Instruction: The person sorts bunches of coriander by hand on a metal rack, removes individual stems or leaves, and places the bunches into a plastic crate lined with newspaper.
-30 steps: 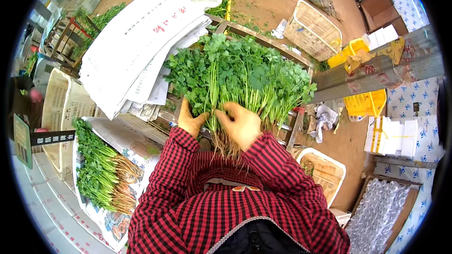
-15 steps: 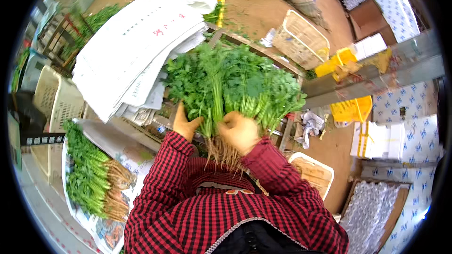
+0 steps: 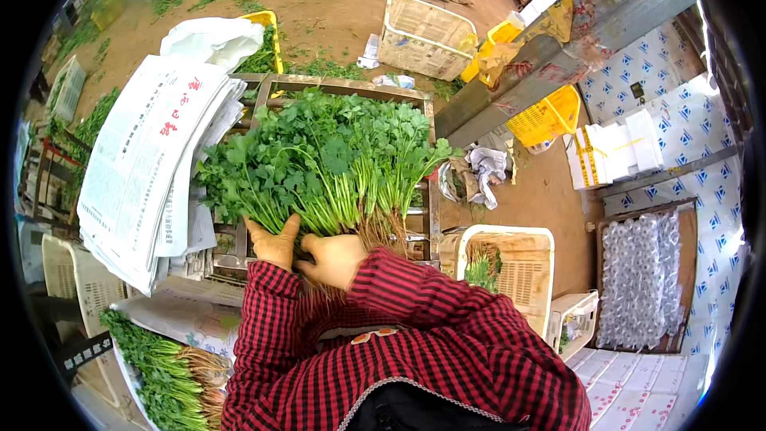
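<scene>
A wide bunch of leafy celery-like greens (image 3: 335, 152) lies across a slatted frame (image 3: 433, 215) in front of me, leaves away from me, pale stems and brown roots toward me. My left hand (image 3: 274, 243) touches the left edge of the bunch, thumb and a finger spread apart beside the stems; its other fingers are hidden. Curled in next to it, my right hand (image 3: 335, 260) is closed on the stem ends of some greens, and thin roots hang below it. Just left of the bunch rests a thick stack of newspapers (image 3: 136, 168).
More rooted greens (image 3: 163, 367) lie on paper at lower left. A cream crate (image 3: 511, 235) stands close at right, another beyond the frame. A metal post (image 3: 550, 56) slants across the right, near a yellow basket (image 3: 546, 116) and white foam boxes (image 3: 618, 152). Crumpled paper (image 3: 487, 172) lies on the floor.
My view has turned, so the scene sits further left and lower. My right hand has moved closer to my left hand, leaving the roots on the right of the bunch uncovered.
</scene>
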Demonstrator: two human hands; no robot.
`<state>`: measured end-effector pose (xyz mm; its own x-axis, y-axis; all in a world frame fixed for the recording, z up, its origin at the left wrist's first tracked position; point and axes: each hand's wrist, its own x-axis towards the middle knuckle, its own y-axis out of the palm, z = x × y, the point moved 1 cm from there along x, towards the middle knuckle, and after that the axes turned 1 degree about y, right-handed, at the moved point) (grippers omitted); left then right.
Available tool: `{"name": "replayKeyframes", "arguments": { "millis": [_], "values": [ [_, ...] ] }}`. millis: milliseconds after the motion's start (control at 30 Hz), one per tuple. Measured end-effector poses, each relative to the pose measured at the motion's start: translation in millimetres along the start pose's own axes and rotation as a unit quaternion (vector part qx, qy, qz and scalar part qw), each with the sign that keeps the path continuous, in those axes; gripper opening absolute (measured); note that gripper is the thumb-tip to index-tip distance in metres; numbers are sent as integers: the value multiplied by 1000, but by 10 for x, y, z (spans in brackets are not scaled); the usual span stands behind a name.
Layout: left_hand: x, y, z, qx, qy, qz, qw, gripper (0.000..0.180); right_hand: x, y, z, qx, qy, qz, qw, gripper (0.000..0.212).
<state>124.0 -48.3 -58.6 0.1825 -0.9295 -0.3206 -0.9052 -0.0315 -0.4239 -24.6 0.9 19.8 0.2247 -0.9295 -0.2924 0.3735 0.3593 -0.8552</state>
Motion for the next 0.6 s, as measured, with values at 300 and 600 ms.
{"name": "replayKeyframes", "arguments": {
  "millis": [300,600],
  "values": [
    [70,27,-154,6,-21,-20,1000,129,-314,-419,-2063,464,361,-313,746,61],
    [312,224,-169,-78,-42,-11,996,131,568,-215,-1350,630,204,-170,730,105]
  ]
}}
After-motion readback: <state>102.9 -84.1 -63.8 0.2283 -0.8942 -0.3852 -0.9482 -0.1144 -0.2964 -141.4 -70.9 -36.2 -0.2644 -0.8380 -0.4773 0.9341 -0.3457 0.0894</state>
